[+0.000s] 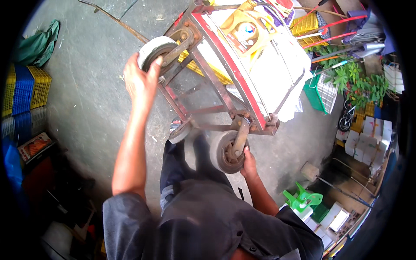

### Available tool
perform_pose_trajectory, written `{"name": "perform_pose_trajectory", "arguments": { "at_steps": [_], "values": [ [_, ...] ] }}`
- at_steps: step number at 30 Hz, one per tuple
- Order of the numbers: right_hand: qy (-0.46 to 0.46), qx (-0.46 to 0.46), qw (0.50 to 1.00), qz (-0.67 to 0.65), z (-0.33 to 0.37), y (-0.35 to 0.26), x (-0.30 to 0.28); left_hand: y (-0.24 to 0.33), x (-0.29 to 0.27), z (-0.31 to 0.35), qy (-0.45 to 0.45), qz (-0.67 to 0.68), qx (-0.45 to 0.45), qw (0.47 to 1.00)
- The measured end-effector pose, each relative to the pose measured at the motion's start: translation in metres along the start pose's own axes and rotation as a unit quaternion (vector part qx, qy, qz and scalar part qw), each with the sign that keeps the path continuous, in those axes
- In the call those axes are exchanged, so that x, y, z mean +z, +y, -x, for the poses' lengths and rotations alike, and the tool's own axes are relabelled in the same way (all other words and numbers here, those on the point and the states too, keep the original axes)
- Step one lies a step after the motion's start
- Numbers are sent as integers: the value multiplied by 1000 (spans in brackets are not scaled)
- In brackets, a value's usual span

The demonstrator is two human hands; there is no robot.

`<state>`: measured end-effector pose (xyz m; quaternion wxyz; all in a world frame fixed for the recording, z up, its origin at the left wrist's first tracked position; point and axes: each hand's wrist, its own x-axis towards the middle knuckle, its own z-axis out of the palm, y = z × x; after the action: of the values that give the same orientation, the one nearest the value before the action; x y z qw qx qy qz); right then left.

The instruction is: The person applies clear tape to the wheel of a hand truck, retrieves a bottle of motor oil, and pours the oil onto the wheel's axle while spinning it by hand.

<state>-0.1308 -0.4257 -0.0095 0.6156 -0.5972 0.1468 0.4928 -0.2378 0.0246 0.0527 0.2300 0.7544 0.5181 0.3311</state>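
Observation:
A rusty red metal cart frame (212,82) is tilted in front of me, with caster wheels on its near side. My left hand (141,80) is closed around the rim of the left caster wheel (158,50), its tyre whitish on the outside. Lower and to the right, my right hand (248,164) grips the edge of the other caster wheel (227,151), grey and held in a rusty fork. The fingers behind this wheel are mostly hidden. A yellow plastic jug (249,30) and a white sheet-like surface (277,78) show beyond the red frame edge.
Blue and yellow crates (32,89) are stacked at the left, below a green cloth (39,45). At the right are a green basket (320,93), leafy plants (364,82) and white boxes (370,141). A green plastic stool (303,197) stands lower right. Grey concrete floor (95,112) surrounds me.

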Motion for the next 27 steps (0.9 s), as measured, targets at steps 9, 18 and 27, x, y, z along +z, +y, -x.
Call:
{"name": "perform_pose_trajectory", "arguments": {
  "at_steps": [9,18,27],
  "values": [
    [18,-1,1000,-3,1,0,1,-81,46,-64,-201,-6,-90,975],
    [40,2,999,-11,2,5,3,-29,58,-136,-444,-207,37,871],
    [142,-24,981,126,8,-1,9,-37,60,-120,-358,-174,24,917]
  ]
}}
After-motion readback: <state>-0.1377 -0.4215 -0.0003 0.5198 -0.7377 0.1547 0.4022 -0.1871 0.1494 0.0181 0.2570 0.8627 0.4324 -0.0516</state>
